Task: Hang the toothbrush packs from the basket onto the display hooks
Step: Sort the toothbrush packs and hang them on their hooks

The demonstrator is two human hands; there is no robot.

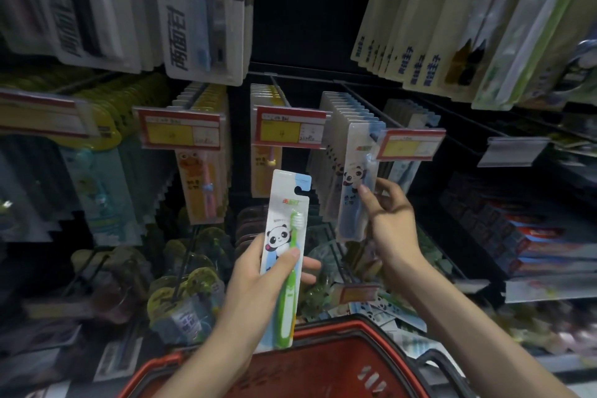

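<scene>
Green panda toothbrush pack (284, 203) stands upright in the left hand's (255, 271) grip, while the right hand (391, 226) pinches the hanging blue panda toothbrush pack (353, 171).

1 head view, forward-down, near the display hooks (371, 106)

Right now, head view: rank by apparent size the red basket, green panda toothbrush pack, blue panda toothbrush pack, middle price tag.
1. red basket, nearest and cropped by the frame.
2. green panda toothbrush pack and blue panda toothbrush pack: near alike; green is closer, so unranked.
3. middle price tag.
</scene>
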